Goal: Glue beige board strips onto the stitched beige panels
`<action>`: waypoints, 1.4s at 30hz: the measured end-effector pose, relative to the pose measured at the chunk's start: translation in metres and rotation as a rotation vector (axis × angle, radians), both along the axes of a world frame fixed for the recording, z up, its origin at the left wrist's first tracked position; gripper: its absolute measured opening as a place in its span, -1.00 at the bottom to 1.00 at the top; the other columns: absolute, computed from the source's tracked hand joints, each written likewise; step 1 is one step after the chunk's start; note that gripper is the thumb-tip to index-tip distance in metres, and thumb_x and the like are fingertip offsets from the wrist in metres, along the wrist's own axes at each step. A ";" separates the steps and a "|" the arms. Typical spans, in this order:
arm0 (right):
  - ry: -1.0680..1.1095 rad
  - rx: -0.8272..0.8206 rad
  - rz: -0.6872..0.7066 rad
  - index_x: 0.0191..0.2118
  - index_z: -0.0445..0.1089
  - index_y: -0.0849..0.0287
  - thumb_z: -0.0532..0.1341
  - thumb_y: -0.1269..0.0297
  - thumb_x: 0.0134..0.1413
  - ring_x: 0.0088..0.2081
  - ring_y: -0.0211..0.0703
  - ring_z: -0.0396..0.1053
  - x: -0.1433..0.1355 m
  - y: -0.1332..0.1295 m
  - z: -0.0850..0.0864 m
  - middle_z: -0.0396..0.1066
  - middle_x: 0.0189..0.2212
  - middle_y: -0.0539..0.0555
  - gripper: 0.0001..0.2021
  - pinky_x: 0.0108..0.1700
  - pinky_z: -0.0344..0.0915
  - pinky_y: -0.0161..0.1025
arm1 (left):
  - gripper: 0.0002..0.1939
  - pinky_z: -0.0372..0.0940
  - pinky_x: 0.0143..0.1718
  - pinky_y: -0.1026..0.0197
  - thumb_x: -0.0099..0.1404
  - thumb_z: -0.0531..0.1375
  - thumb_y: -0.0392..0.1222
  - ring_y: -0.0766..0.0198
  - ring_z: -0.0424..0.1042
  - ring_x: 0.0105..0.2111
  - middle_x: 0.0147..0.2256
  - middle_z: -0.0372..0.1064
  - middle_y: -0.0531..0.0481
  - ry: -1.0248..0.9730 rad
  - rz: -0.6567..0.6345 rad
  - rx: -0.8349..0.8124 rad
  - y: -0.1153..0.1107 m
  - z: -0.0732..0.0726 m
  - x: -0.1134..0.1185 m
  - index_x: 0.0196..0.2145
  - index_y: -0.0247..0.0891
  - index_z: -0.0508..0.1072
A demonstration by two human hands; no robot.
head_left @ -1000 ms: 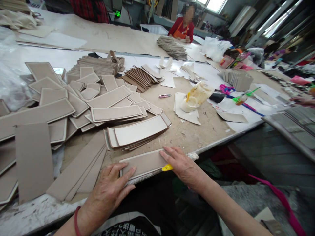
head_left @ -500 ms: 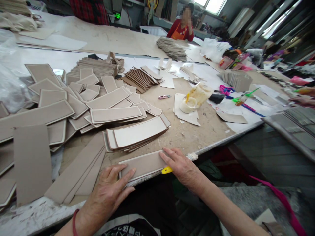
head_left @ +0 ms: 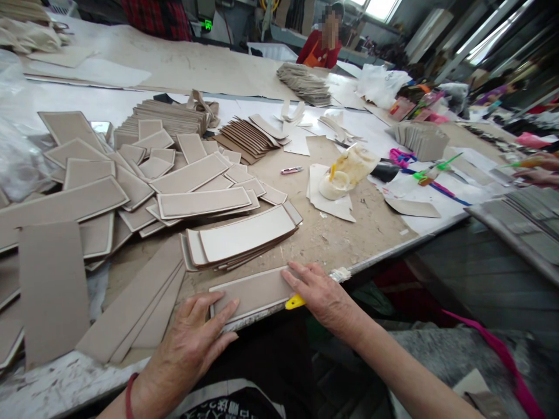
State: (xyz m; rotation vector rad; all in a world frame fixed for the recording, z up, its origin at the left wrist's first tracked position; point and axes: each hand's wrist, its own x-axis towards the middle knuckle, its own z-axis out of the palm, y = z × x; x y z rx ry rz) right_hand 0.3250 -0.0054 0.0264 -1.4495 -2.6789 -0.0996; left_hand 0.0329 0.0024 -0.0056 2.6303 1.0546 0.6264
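Observation:
A long beige panel with a pale border (head_left: 251,291) lies along the table's front edge. My left hand (head_left: 187,343) rests at its left end, fingers apart, fingertips touching the panel and the thumb away from it. On the right end press the fingertips of my right hand (head_left: 325,297), which also holds a brush; the yellow handle (head_left: 296,301) pokes out below the palm and whitish bristles (head_left: 340,274) show past the knuckles. The brush's middle is hidden by the hand. Just behind lies a stack of pale curved strips (head_left: 247,233).
Many bordered panels (head_left: 187,174) are heaped at left, beside plain beige strips (head_left: 135,308). A smeared glue container (head_left: 336,185), small snips (head_left: 291,170) and a fanned brown stack (head_left: 248,139) stand farther back. Across the table sits a person in red (head_left: 321,49). Another person's hand (head_left: 541,163) shows at right.
The view has shifted very slightly. Both hands, the brush and the panel under them keep almost the same places.

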 end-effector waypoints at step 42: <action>0.143 0.258 -0.138 -0.05 0.37 0.37 0.00 0.55 0.14 -0.13 0.01 0.30 -0.016 -0.038 -0.026 0.42 -0.16 0.23 -0.68 -0.06 0.26 -0.09 | -0.50 0.23 -0.61 0.27 0.15 0.02 0.23 0.30 0.26 -0.64 -0.60 0.22 0.07 0.024 0.105 -1.209 0.058 0.054 0.024 -0.38 -0.34 0.38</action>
